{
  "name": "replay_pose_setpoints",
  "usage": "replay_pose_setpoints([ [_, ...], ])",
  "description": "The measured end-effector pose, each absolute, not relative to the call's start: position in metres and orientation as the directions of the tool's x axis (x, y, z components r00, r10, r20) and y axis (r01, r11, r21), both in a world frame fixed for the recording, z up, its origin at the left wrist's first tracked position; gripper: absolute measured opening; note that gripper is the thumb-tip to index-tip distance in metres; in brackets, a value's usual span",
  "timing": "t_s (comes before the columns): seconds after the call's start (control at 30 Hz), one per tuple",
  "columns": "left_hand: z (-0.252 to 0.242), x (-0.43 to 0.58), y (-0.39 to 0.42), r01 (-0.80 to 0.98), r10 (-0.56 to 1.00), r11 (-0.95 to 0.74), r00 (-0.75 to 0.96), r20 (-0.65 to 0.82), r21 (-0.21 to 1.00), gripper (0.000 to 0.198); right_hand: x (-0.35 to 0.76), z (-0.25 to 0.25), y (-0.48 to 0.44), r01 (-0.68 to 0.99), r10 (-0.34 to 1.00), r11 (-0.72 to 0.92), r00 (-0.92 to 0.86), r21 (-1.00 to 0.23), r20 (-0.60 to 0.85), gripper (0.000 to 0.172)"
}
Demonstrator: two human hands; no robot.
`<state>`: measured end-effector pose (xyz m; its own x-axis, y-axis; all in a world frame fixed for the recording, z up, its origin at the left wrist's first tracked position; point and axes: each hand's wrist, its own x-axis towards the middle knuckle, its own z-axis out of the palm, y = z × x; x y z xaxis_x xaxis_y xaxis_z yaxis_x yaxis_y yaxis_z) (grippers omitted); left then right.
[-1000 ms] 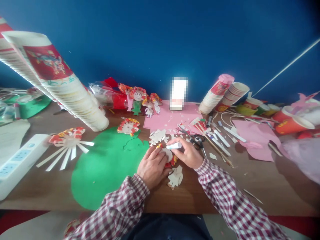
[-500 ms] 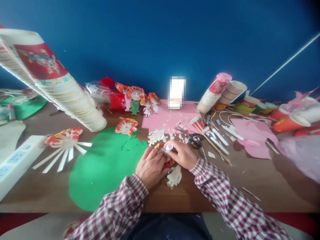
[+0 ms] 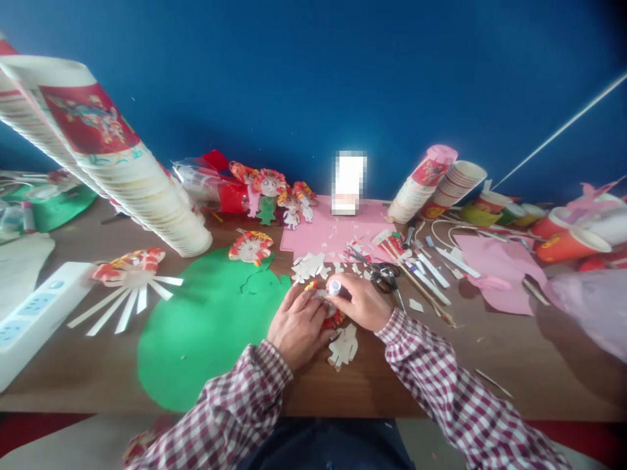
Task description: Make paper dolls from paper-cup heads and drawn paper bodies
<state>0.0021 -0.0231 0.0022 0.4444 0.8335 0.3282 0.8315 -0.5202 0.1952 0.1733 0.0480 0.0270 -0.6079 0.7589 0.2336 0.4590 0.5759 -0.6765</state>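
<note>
My right hand (image 3: 365, 301) is closed round a small white glue stick (image 3: 335, 287), its round end facing up. Beside it, my left hand (image 3: 300, 323) has its fingers bent over a red-and-yellow paper cutout (image 3: 334, 318), holding it against the table. Much of that cutout is hidden under both hands. Just below them lies a white figure-shaped paper cutout (image 3: 343, 346). Torn-looking white paper scraps (image 3: 309, 267) are scattered beyond my fingers. Black-handled scissors (image 3: 386, 277) rest beyond my right hand.
A green paper sheet (image 3: 210, 326) lies left, near a fringed paper piece (image 3: 138, 279) and a white power strip (image 3: 36, 310). Tall paper-cup stacks (image 3: 161, 205) lean at left and back right. Paper dolls (image 3: 268, 189) stand behind. Brushes and sticks (image 3: 426, 287) lie right.
The whole view has shifted slightly to the side. Both hands keep nearly the same pose, with the glue stick still at the cutout.
</note>
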Motion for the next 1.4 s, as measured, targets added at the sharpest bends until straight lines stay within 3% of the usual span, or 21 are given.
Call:
replay_pose_setpoints([
  [0.2,0.002,0.002,-0.023,0.837,0.838,-0.513,0.440,0.323,0.191,0.037,0.169,0.026,0.047,0.415,0.786,0.559,-0.540,-0.718,0.300,0.011],
  [0.33,0.002,0.002,-0.023,0.837,0.834,-0.515,0.437,0.336,0.188,0.036,0.170,0.026,0.047,0.451,0.768,0.573,-0.587,-0.685,0.256,0.010],
  [0.4,0.002,0.002,-0.023,0.830,0.829,-0.522,0.439,0.346,0.198,0.034,0.175,0.027,0.047,0.449,0.812,0.513,-0.531,-0.732,0.243,0.010],
  [0.53,0.001,0.002,-0.024,0.828,0.832,-0.519,0.432,0.348,0.213,0.036,0.181,0.025,0.046,0.202,0.888,0.251,-0.437,-0.947,0.142,0.012],
  [0.67,0.002,0.002,-0.024,0.830,0.840,-0.511,0.430,0.330,0.221,0.035,0.179,0.023,0.045,-0.032,0.884,0.099,-0.456,-0.995,0.103,0.019],
  [0.87,0.004,0.001,-0.023,0.824,0.839,-0.518,0.437,0.323,0.231,0.036,0.178,0.027,0.044,-0.123,0.896,-0.033,-0.444,-0.992,0.025,0.040],
  [1.13,0.007,0.002,-0.022,0.818,0.806,-0.531,0.408,0.430,0.220,0.023,0.177,0.044,0.034,-0.381,0.946,-0.093,-0.322,-0.920,0.037,0.029],
  [1.33,0.014,-0.003,-0.022,0.767,0.759,-0.587,0.410,0.505,0.260,0.024,0.180,0.055,0.021,-0.578,0.971,-0.220,-0.211,-0.786,-0.117,0.023],
  [1.4,0.020,-0.002,-0.026,0.741,0.780,-0.570,0.351,0.519,0.356,0.029,0.179,0.058,0.015,-0.635,0.965,-0.260,-0.194,-0.727,-0.175,0.023],
])
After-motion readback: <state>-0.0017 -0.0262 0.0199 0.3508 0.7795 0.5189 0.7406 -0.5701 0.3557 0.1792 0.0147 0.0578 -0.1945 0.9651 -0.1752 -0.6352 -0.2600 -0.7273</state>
